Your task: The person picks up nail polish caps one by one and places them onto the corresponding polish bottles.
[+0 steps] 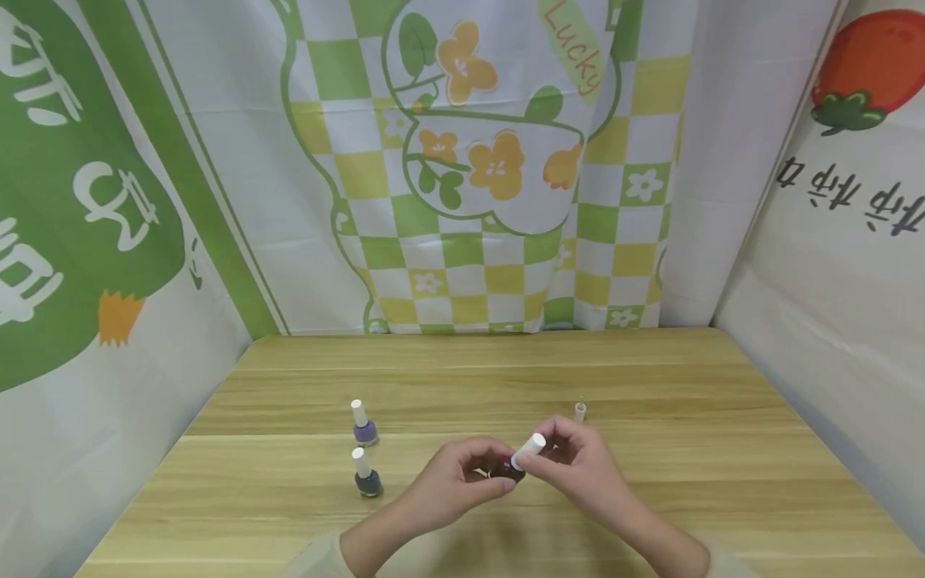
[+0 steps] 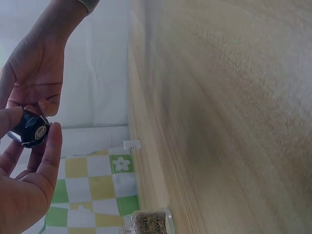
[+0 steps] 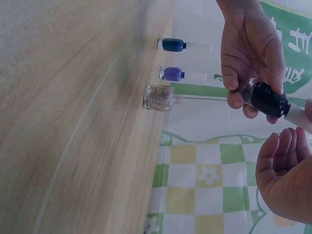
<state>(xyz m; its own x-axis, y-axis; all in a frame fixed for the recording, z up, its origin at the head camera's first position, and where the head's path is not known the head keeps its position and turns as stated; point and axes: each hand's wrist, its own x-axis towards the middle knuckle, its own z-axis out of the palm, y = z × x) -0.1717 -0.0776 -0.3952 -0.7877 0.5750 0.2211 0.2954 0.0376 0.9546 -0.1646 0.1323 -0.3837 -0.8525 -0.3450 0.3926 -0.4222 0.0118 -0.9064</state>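
Note:
My left hand (image 1: 462, 479) grips a dark, nearly black nail polish bottle (image 3: 269, 99) round its glass body. The bottle is tilted, and its white cap (image 1: 530, 451) leans up to the right. My right hand (image 1: 585, 466) pinches that cap between thumb and fingers. Cap and bottle are together in the right wrist view. Beyond the right hand, a loose white cap (image 1: 580, 413) stands on the table with a thin brush pointing up. A clear glittery nail polish bottle (image 3: 158, 98) without a cap stands on the table; in the head view it is hidden.
To the left on the wooden table (image 1: 289, 401) stand two capped nail polish bottles, a purple one (image 1: 365, 433) and a dark blue one (image 1: 368, 482) nearer me. Patterned curtains (image 1: 448, 265) hang behind the table and along both sides.

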